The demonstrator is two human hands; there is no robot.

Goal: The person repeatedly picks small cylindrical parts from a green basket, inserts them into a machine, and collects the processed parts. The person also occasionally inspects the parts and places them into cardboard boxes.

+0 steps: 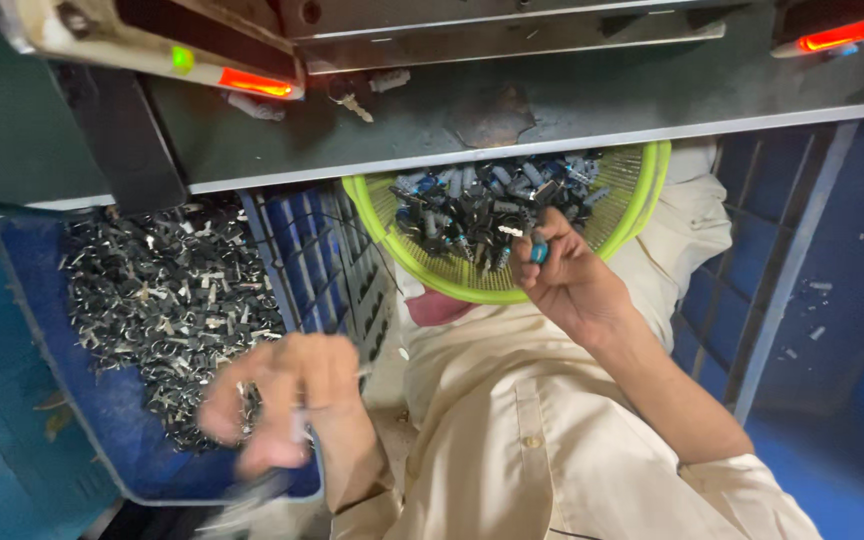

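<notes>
Pinching a blue part [539,250] over the full basket [632,215], right hand [564,282]; left hand [287,400] blurred, grip unclear, above a heaped tray [102,400].

My right hand [567,275] is raised in front of me, palm turned toward me, fingers [532,262] curled in with the thumb pressed against the fingertips in a pinch. The wrist is bent back a little and the bare forearm runs down and to the right into a cream sleeve. My left hand [287,400] sits lower and further left, blurred, knuckles up, fingers bunched loosely together; I cannot tell how tightly it is closed.
</notes>
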